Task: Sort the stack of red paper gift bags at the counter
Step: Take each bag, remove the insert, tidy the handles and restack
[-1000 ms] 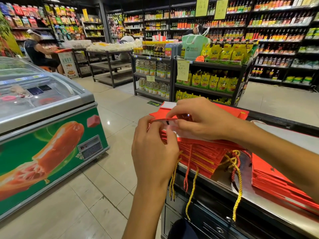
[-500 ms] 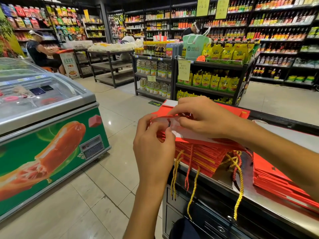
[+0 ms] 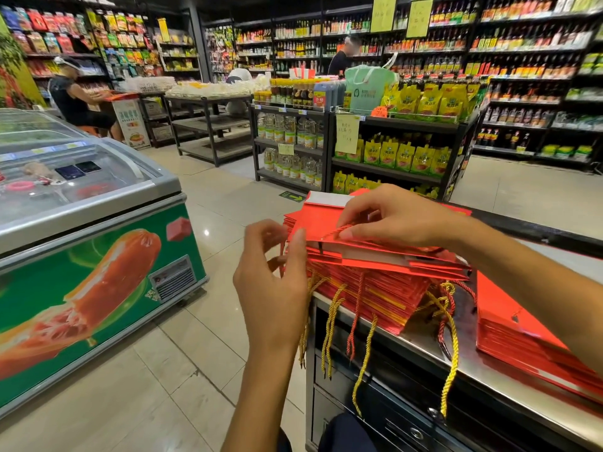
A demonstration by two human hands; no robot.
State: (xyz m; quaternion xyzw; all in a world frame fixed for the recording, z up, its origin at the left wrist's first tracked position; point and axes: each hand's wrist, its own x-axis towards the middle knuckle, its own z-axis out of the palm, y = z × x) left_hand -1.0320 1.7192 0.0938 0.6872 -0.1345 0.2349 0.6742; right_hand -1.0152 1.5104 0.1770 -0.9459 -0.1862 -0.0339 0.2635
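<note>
Both hands' grip pinches flat red top bag (image 3: 329, 225), cord-handled.

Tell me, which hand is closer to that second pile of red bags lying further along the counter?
Right. The right hand rests on the top bag, its arm passing over the second pile. The left hand is off the counter's end.
</note>
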